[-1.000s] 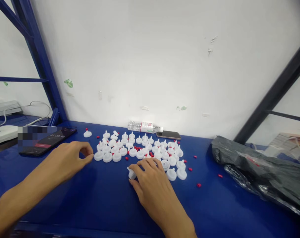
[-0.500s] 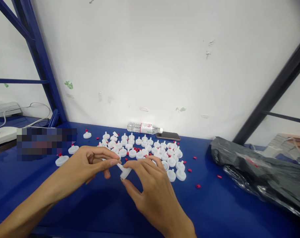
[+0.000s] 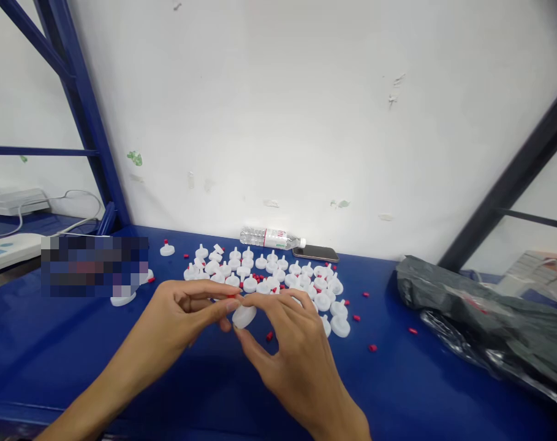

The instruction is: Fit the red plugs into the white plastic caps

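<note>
Between my two hands is a white round plastic cap (image 3: 244, 316) with its spout side toward the left. My right hand (image 3: 287, 337) pinches the cap's round body between thumb and fingers. My left hand (image 3: 189, 312) closes its thumb and index finger on a small red cap (image 3: 232, 297) at the spout end. Behind my hands, many white caps with upright spouts (image 3: 261, 262) stand grouped on the blue table (image 3: 190, 392). Small red caps lie among them and to the right, one (image 3: 269, 336) near my right thumb.
A clear water bottle (image 3: 271, 237) and a dark phone (image 3: 315, 253) lie along the wall. A grey plastic bag (image 3: 480, 312) covers the right side. Several white caps with red tips, one being a capped piece (image 3: 166, 250), stand at the left, beside a pixelated patch.
The white cap has turned in my right hand, its spout now hidden behind my left fingers. Red now shows at my left fingertips. The view has shifted slightly, and a red cap shows beside my right thumb.
</note>
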The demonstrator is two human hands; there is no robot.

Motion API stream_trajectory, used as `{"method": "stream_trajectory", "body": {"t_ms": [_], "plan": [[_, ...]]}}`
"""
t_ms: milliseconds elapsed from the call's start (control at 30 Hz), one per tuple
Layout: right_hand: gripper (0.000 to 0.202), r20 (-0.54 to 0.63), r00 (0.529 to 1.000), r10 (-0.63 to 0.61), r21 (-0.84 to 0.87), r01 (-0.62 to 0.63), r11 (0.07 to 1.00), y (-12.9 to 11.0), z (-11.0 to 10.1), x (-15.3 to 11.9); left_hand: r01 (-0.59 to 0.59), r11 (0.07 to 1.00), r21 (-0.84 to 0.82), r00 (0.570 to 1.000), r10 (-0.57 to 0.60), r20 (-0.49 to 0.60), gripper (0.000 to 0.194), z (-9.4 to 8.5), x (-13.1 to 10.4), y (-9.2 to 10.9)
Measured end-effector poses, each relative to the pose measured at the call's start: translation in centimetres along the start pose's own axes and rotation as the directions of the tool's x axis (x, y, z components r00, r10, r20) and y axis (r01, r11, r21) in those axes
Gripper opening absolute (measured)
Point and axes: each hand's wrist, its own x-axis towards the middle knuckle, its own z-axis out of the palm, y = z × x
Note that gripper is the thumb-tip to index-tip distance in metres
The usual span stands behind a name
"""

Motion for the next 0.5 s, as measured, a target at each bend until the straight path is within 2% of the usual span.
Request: {"method": "stream_trajectory", "body": {"t_ms": [100,200,267,333,400,433,467,500], "plan": [[0.036,0.021,1.000,0.020,-0.011,-0.019,1.000,0.0,-0.1,-0.1,-0.051,0.995,0.090,0.993,0.060,-0.101,0.035,-0.4,-0.2,1.0],[0.037,0.003,0.999,0.044,-0.039,-0.044,0.998,0.0,-0.2,-0.1,0.012,0.945,0.327,0.972,0.065,-0.225,0.036,-2.9,0.2,1.8],[0.033,-0.023,0.998,0.054,-0.056,-0.055,0.997,-0.1,-0.2,0.0,0.107,0.822,0.559,0.957,0.068,-0.283,0.040,-5.4,0.6,1.8],[0.030,-0.036,0.998,0.058,-0.070,-0.060,0.996,-0.1,-0.2,0.1,0.175,0.640,0.748,0.977,-0.020,-0.211,0.035,-8.0,1.0,1.1],[0.029,-0.026,0.998,0.056,-0.079,-0.058,0.995,-0.2,-0.3,0.1,0.218,0.512,0.831,0.974,-0.162,-0.156,0.029,-10.3,1.0,-0.1],[0.028,-0.016,0.998,0.053,-0.082,-0.054,0.995,-0.2,-0.3,0.1,0.246,0.456,0.855,0.967,-0.170,-0.188,0.026,-11.3,0.9,-0.8],[0.028,-0.006,0.999,0.050,-0.084,-0.050,0.995,-0.2,-0.2,0.2,0.261,0.435,0.862,0.964,-0.163,-0.210,0.023,-12.1,0.8,-1.6],[0.028,0.004,0.999,0.050,-0.085,-0.049,0.995,-0.1,-0.2,0.2,0.269,0.459,0.847,0.963,-0.149,-0.225,0.018,-12.7,0.6,-2.3]]}}
